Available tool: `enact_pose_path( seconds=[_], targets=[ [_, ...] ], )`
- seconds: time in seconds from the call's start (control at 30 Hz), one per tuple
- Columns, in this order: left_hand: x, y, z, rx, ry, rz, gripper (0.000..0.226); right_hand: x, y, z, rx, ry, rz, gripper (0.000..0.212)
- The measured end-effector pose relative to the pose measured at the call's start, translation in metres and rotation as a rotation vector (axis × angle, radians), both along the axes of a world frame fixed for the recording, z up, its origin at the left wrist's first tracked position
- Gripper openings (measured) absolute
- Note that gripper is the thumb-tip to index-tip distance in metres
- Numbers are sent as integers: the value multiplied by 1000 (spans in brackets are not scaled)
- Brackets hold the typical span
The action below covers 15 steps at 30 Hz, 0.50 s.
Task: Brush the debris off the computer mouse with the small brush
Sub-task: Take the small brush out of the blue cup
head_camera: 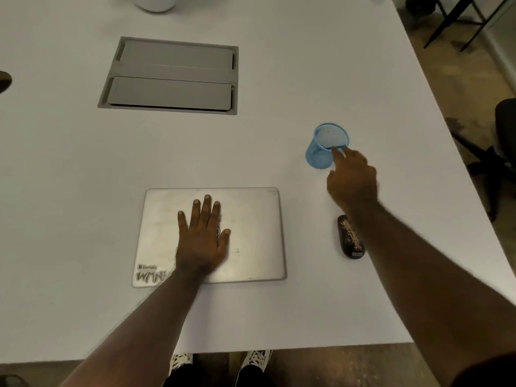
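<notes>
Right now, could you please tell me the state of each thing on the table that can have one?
Laptop: lid closed, flat on the table.
Computer mouse: debris lies on top, not yet brushed.
Mesh cup: upright, blue; no brush visible in it.
Cable hatch: both flaps closed.
Left hand: open, flat on the laptop.
Right hand: fingertips at the cup rim, holding nothing visible.

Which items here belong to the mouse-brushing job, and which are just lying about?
Job:
computer mouse with debris on top
blue mesh cup, touched by right hand; no brush visible

Lying about:
closed laptop, under left hand
table's cable hatch
</notes>
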State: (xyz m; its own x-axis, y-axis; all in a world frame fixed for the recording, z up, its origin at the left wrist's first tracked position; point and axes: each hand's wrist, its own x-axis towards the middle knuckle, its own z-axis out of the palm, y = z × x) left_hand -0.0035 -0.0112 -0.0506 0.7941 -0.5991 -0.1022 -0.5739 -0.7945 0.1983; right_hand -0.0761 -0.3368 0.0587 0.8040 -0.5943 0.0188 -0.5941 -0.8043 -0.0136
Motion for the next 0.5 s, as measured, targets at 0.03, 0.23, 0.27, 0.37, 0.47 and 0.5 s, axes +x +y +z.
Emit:
enact_pose_path(
  seconds=[0.03,0.23,0.27,0.37,0.47,0.5],
  targets=[
    [0,-1,0,-1,-1,1,69,6,-10,1,11,-2,-40,55],
    [0,-2,-2,-35,-7,5,69,31,-44,-2,88,45,-153,41],
    [0,-2,-2,-36,-13,5,69,35,-47,-2,114,68,-174,42],
    [-1,-2,-3,-32,-18,7,69,48,-54,-2,151,80,-208,42],
    [-1,-3,-5,-28,-14,10,70,59,-59,-1,146,45,-243,43],
    [-1,-2,-5,-27,-14,13,70,62,-61,0,139,44,-262,43]
  ],
)
